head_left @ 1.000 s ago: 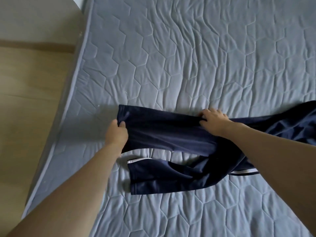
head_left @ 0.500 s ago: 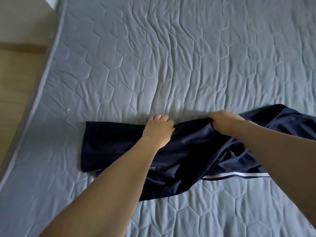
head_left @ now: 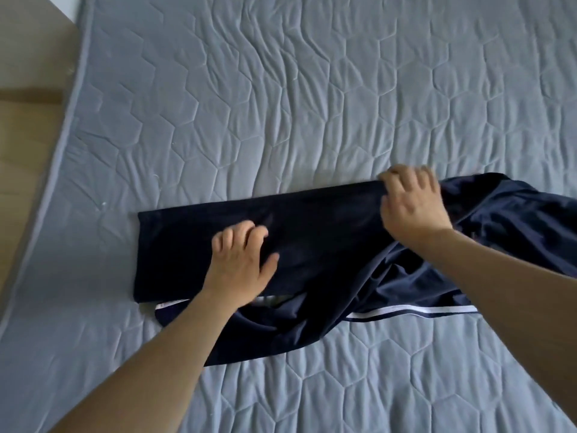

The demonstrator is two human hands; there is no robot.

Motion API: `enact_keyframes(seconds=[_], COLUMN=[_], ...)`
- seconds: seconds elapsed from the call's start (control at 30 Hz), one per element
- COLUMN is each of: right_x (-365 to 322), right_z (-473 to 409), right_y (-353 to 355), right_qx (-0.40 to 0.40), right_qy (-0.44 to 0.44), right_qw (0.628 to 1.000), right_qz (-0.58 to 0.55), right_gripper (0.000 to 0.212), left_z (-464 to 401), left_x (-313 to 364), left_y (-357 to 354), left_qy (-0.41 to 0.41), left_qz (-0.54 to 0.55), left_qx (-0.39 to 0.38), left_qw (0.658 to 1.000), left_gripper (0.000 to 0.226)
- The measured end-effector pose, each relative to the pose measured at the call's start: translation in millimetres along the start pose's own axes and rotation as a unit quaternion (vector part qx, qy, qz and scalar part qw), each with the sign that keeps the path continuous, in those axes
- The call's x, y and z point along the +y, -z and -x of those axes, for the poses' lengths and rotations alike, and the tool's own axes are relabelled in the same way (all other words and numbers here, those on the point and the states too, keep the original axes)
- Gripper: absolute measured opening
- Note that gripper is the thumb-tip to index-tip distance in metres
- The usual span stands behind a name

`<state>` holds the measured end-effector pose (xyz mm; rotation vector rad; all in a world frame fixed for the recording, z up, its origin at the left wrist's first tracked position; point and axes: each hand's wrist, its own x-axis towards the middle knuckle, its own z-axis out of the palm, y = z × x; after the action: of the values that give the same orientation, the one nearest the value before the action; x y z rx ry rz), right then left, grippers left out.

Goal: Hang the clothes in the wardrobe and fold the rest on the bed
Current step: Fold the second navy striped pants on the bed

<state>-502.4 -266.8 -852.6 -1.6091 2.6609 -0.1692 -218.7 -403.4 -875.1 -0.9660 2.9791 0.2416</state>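
Dark navy trousers (head_left: 327,232) with a white side stripe lie across the grey quilted bed (head_left: 281,104), one leg laid over the other. My left hand (head_left: 240,260) rests on the upper leg near its left end, fingers loosely bent and pressing the cloth down. My right hand (head_left: 412,204) is at the far edge of the same leg, its fingertips curled over the cloth edge. The waist end of the trousers bunches up and runs off the right side of the view.
The bed's left edge (head_left: 67,120) runs diagonally at the left, with wooden floor (head_left: 22,145) beyond it. Bare quilted mattress surrounds the trousers on the far and near sides.
My left hand has slid from the far edge of the leg down onto its middle and now presses flat. The upper leg lies smoother and straighter. My right hand stays at the far edge.
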Motion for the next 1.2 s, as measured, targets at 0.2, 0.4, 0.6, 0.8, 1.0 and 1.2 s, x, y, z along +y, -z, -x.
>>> enact_keyframes(seconds=[0.2,0.4,0.6,0.8,1.0,1.2], right_x=[-90,-120,-129,-144,-123,-106], right_z=[65,53,54,29,-27,-35], right_y=[-11,-6,5,25,37,24], right_qx=[-0.324,-0.453,-0.379,-0.552,-0.372,-0.416], right_qy=[0.316,0.349,0.297,0.135,0.084,-0.072], right_qw=[0.892,0.808,0.862,0.813,0.907,0.893], right_qz=[-0.005,0.142,0.160,0.128,0.179,0.160], right_gripper=[0.064,0.105,0.034,0.034,0.030,0.047], left_z=[130,123,116,87,21,6], left_x=[-48,-71,-29,-16,-109,-120], left_y=[12,26,24,37,76,67], left_qy=[-0.030,-0.014,-0.099,0.038,0.299,0.171], left_qz=[-0.081,-0.119,-0.201,-0.038,0.069,0.060], left_qx=[-0.234,-0.246,-0.363,-0.348,-0.231,-0.341], left_qw=[0.968,0.962,0.905,0.936,0.923,0.922], left_gripper=[0.081,0.096,0.087,0.026,0.026,0.020])
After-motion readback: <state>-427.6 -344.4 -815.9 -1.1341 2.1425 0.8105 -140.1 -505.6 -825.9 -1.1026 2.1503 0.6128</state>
